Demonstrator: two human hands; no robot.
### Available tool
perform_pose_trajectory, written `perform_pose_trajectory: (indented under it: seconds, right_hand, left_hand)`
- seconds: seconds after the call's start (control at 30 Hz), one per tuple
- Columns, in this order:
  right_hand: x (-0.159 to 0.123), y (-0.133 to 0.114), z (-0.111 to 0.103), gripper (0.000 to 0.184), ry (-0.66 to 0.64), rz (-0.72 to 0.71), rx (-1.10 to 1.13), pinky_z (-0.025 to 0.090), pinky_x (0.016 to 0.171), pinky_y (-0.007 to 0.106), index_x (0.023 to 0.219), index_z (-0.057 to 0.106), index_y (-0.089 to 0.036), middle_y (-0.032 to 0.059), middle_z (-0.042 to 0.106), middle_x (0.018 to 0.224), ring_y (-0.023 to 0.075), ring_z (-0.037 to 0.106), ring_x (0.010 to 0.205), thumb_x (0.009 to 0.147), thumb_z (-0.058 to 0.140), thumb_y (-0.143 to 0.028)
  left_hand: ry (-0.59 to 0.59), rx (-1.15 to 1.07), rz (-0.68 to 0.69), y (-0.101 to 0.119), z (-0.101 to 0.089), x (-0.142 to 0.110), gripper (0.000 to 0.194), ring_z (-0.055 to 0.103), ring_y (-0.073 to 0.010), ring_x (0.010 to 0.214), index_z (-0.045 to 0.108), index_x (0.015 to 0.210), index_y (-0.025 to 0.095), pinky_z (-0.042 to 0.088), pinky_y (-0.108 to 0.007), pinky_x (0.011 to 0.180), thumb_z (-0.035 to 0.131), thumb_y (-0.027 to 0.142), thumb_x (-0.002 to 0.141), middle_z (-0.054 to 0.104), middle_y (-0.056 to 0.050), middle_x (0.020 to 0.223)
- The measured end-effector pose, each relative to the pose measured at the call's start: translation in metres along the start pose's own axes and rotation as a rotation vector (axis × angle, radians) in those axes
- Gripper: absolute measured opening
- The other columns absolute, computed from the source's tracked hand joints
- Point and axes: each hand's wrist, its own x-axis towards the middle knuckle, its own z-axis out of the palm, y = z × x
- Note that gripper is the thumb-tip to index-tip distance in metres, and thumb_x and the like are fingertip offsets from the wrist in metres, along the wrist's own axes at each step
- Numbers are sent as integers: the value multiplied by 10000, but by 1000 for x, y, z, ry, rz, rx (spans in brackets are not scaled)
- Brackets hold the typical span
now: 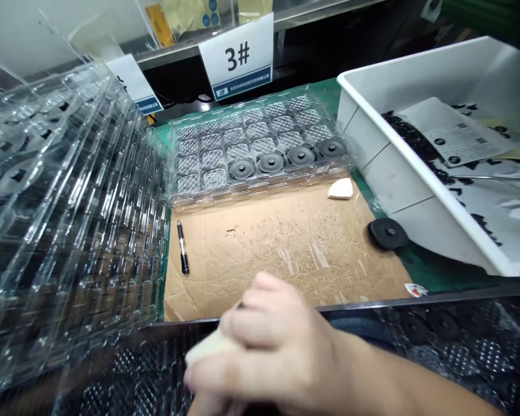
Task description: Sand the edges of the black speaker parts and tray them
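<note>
My right hand (pixel 277 346) reaches in from the lower right, low in the view. Its fingers are curled together, and a whitish tip (pixel 208 346) shows at their front; I cannot make out what it is. The hand hovers over a clear blister tray (pixel 481 352) at the near edge that holds black discs (pixel 416 328). My left hand is not visible. Farther back, another clear tray (pixel 208 173) lies on the bench with several black discs (pixel 271 162) in its front row. One loose black disc (pixel 387 233) lies on the cardboard's right edge.
A brown cardboard sheet (pixel 286 248) covers the bench, with a black pen (pixel 182 247) at its left and a white wedge (pixel 341 188) near the far tray. A tall stack of clear trays (pixel 69 219) fills the left. A white bin (pixel 416 190) with black parts and papers stands at the right. A "3#" sign (pixel 238 58) stands behind.
</note>
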Motion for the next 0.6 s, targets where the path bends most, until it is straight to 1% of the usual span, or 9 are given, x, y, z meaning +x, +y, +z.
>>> perform_pose_trajectory:
  seconds: [0.03, 0.07, 0.1, 0.13, 0.23, 0.3, 0.37, 0.43, 0.6]
  right_hand:
    - [-2, 6, 0, 263, 14, 58, 26, 315, 603, 281, 972, 668, -215, -17, 584, 659, 113, 467, 587, 932, 408, -211]
    - [-5, 12, -1, 269, 33, 152, 43, 341, 635, 277, 1003, 660, -206, -4, 615, 710, 116, 508, 637, 922, 407, -172]
    - [-10, 19, -2, 273, 53, 259, 61, 365, 668, 273, 1014, 657, -197, 11, 640, 763, 121, 541, 690, 911, 410, -142]
    - [-16, 26, -3, 269, 77, 359, 88, 388, 690, 268, 1015, 656, -198, 20, 657, 807, 124, 564, 729, 901, 423, -129]
    - [-40, 38, -2, 234, 130, 622, 195, 448, 683, 250, 1016, 662, -238, 20, 681, 882, 136, 604, 775, 885, 481, -169]
    - [-56, 39, 3, 216, 148, 754, 241, 475, 640, 243, 1005, 673, -250, 21, 691, 883, 150, 624, 774, 876, 502, -221]
    - [-68, 36, 7, 209, 164, 842, 269, 497, 637, 252, 980, 686, -241, 28, 702, 889, 167, 642, 788, 865, 514, -267]
    - [-75, 33, 11, 221, 171, 894, 298, 514, 654, 269, 957, 697, -222, 41, 711, 912, 184, 653, 811, 853, 517, -298]
    - [-76, 36, 11, 236, 197, 910, 306, 521, 642, 280, 941, 703, -220, 47, 716, 932, 206, 657, 846, 838, 516, -322]
  left_hand:
    - [-33, -8, -6, 3, -1, 1, 513, 631, -303, 920, 662, 1034, 290, 502, -517, 848, 711, 535, 587, 697, 0, 966]
    - [-84, -26, -20, 7, -2, 1, 595, 636, -300, 924, 663, 1044, 297, 493, -489, 878, 765, 524, 504, 701, -10, 994]
    - [-141, -51, -38, 11, -3, 2, 644, 640, -293, 940, 664, 1051, 308, 478, -455, 912, 791, 504, 451, 704, -19, 1024]
    - [-198, -79, -55, 16, -3, 3, 652, 641, -283, 964, 663, 1057, 319, 461, -417, 941, 792, 489, 440, 704, -27, 1058]
    - [-364, -147, -98, 26, -5, 5, 570, 618, -239, 1052, 638, 1098, 332, 441, -297, 960, 740, 426, 545, 660, -34, 1183]
    - [-410, -164, -102, 27, -5, 7, 550, 608, -221, 1070, 630, 1113, 314, 456, -247, 932, 725, 389, 577, 637, -26, 1214]
    - [-421, -176, -101, 26, -6, 8, 554, 599, -224, 1083, 628, 1119, 300, 457, -241, 934, 718, 388, 579, 642, -14, 1204]
    - [-430, -175, -94, 25, -6, 7, 565, 586, -233, 1100, 623, 1128, 297, 447, -250, 951, 708, 404, 579, 649, -7, 1194]
    - [-458, -161, -82, 27, -4, 3, 562, 582, -233, 1106, 605, 1152, 298, 445, -257, 952, 696, 387, 604, 648, -1, 1200]
